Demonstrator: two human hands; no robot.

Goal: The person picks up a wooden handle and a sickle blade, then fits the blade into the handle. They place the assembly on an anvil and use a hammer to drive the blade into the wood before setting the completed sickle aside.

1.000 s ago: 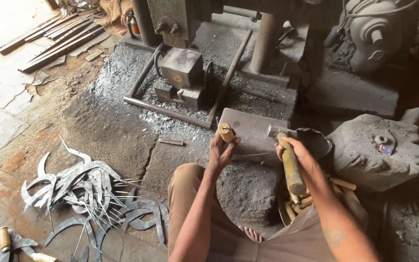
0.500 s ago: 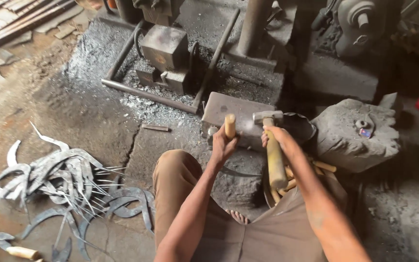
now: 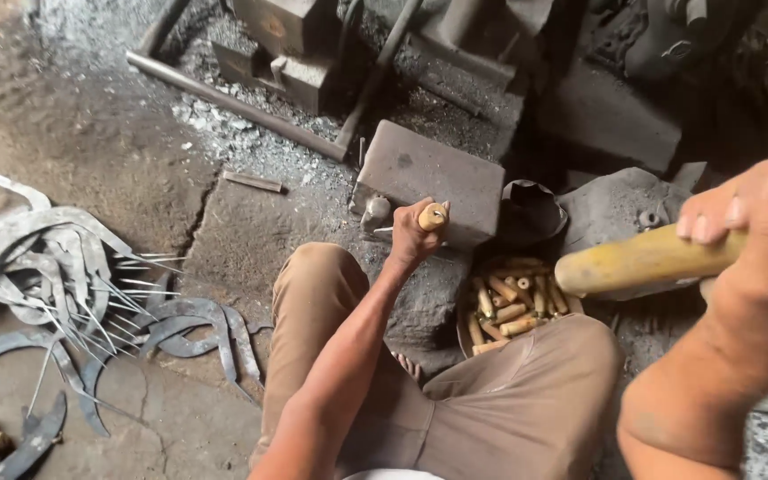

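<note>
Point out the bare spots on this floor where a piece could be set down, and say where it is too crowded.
Free: the flat floor slab between the pile of curved blades and the metal block, bare except for a small bar at its upper edge. The block's top is also bare beyond the left hand. Crowded: the blade pile and the bowl of wooden handles.
</note>
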